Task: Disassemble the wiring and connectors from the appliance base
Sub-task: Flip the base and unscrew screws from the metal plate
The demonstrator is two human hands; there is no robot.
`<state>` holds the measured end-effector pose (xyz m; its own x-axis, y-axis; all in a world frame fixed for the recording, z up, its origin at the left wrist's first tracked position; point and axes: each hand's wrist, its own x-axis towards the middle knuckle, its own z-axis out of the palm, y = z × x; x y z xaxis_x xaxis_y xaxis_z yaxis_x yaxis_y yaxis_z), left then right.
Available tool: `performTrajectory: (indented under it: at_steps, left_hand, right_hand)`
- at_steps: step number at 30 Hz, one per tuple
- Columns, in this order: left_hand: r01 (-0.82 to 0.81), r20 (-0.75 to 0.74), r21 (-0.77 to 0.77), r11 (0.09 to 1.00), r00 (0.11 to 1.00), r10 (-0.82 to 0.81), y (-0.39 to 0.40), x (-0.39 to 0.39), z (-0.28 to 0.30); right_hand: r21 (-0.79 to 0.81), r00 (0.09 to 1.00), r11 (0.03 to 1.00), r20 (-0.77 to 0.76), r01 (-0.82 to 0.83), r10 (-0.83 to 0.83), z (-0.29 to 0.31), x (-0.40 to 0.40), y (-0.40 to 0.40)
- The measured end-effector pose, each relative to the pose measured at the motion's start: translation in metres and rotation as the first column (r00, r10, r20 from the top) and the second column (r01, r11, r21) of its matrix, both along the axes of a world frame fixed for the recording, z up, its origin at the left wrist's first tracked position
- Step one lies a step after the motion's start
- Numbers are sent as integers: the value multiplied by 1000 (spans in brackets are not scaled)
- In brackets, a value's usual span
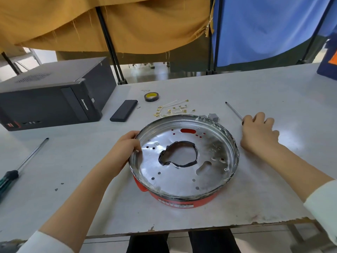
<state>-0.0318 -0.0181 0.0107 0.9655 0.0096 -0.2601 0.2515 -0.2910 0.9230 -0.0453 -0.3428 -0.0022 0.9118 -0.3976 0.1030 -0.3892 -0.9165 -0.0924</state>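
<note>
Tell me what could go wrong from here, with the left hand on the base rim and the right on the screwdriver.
The left hand grips the appliance base by its thin metal rim, which could cut the fingers. The removed wires lie loose just behind the base, so sliding it could scatter them. The right hand covers the handle of the screwdriver, whose tip points away; lifting it carelessly could sweep the small grey parts.

We see the round base [183, 159] in the middle of the table [273, 92], wires [171, 109] and tape [151, 96] behind it, a computer [52, 95] far left, one screwdriver [20, 167] left, another screwdriver [234, 112] right
</note>
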Motion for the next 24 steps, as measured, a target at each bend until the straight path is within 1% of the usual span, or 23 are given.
performTrajectory:
  at_steps: [3, 6, 8, 10, 11, 13, 14, 15, 16, 18, 21, 24]
  left_hand:
    - [3, 2, -37, 999, 1000, -3, 0, -1, -1]
    - [10, 6, -49, 999, 1000, -9, 0, -2, -1]
    - [14, 8, -51, 999, 1000, -14, 0, -2, -1]
    - [18, 10, -53, 998, 1000, -17, 1, -2, -1]
    - [19, 10, -58, 998, 1000, -18, 1, -2, -1]
    - [22, 10, -71, 997, 1000, -21, 1, -2, -1]
    - [27, 12, -85, 996, 1000, -26, 2, -2, 0]
    - [35, 14, -106, 994, 999, -34, 3, -3, 0]
    - [50, 16, -133, 990, 999, -48, 5, -3, 0]
    - [98, 21, -201, 975, 995, -96, 9, -5, -2]
    - [144, 45, -305, 941, 990, -137, 13, -7, -8]
    - [128, 87, -376, 918, 991, -103, 12, -10, -14]
  right_hand:
    - [27, 999, 1000, 33, -6, 5, -3, 0, -5]
    - [124, 1000, 992, 27, 4, -8, 0, 0, -8]
    - [170, 997, 985, 81, -26, 12, 6, -2, -7]
    - [164, 971, 982, 233, -95, 55, 16, -5, -3]
    - [154, 941, 979, 330, -133, 76, 22, -6, 0]
    - [167, 852, 962, 514, -215, 101, 40, -9, 7]
    - [201, 801, 944, 591, -263, 97, 50, -9, 11]
    - [257, 750, 912, 656, -319, 77, 60, -10, 16]
    - [330, 702, 861, 711, -387, 43, 70, -11, 21]
    - [452, 618, 716, 785, -532, -36, 87, -14, 35]
    - [516, 530, 514, 837, -685, -133, 106, -17, 62]
    - [538, 486, 366, 843, -759, -230, 121, -12, 90]
